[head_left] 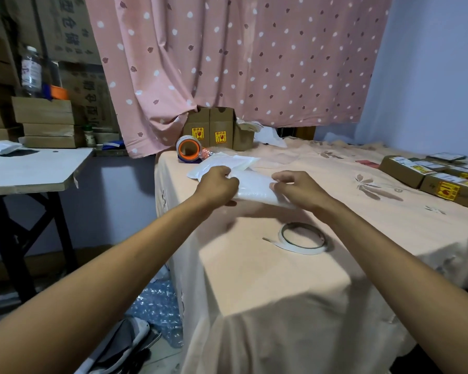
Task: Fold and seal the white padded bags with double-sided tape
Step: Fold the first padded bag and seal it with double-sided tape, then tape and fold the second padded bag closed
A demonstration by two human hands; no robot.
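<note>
The white padded bag (pixel 254 186) is held between the two hands, over the far left part of the worktop (pixel 254 279), which is draped in a peach cloth. The bag's long axis runs across the person from left to right, dipping a little toward the right. The left hand (pixel 218 184) has its fingers curled round the left end, and the right hand (pixel 295 188) pinches the right edge with fingertips and thumb, so neither hand is free. I cannot tell whether the bag rests on the cloth or is lifted just off it. From where I stand the fold looks about to be made or only just started, and no tape is visible on the bag. The roll of double-sided tape (pixel 303 238) lies flat on the cloth, nearer the person than the bag. It sits under the line of the right forearm, with its loose tail trailing to the left. That makes the right hand the closer one to reach it, while the left would have to keep the bag pinned. A second white bag (pixel 224 164) lies just behind the left hand, and beyond it stands an orange-cored packing tape roll (pixel 188 149).
</note>
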